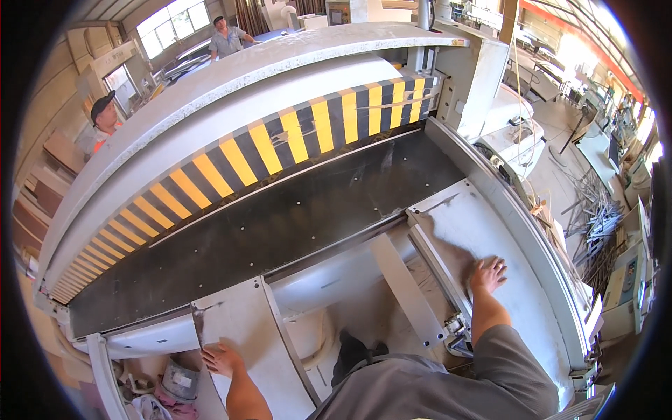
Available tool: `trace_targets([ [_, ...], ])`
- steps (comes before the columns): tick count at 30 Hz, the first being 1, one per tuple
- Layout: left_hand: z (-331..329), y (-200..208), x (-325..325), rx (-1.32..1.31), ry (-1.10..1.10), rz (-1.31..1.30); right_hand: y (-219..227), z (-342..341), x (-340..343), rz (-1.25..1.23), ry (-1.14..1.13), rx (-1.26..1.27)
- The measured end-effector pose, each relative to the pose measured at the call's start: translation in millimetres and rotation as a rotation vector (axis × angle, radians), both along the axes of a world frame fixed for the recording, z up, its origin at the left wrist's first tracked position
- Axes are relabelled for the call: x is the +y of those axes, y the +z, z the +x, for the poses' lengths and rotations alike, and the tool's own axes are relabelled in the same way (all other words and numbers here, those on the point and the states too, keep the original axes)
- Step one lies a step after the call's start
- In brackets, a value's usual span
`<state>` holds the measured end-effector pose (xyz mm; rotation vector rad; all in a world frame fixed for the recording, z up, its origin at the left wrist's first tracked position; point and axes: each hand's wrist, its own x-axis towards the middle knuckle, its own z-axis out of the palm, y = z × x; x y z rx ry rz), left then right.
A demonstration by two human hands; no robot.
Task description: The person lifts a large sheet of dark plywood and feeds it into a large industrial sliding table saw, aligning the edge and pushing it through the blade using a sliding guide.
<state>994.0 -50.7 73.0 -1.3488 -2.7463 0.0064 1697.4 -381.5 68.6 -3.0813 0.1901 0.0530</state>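
Note:
I stand at a large machine, with a pale grey support table under each hand. My left hand (222,358) rests near the edge of the left table (241,308), fingers apart and holding nothing. Farther right, my right hand (488,274) lies on the right table (518,280), its fingers stretched out and nothing in them. Beyond both tables runs the dark machine bed (280,224), dotted with small light spots. A yellow-and-black striped guard (301,133) hangs along the bed's far side, under a long grey beam (280,59).
Between the tables a flat metal bar (406,290) and a rail (441,269) stick out toward me. A bucket (178,381) stands low at left. Scrap strips (595,224) lie piled at right. Two people, one in grey (227,42), one in a dark cap (103,108), are beyond the machine.

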Motion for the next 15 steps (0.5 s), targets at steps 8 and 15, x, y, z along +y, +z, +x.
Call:
trace_targets([
  [8, -8, -10, 0, 0.009, -0.001, 0.022, -2, -2, -2, 0.016, 0.014, -0.020],
  [15, -11, -11, -1, -0.001, -0.002, 0.043, 1, -3, -3, 0.032, 0.014, -0.018],
])
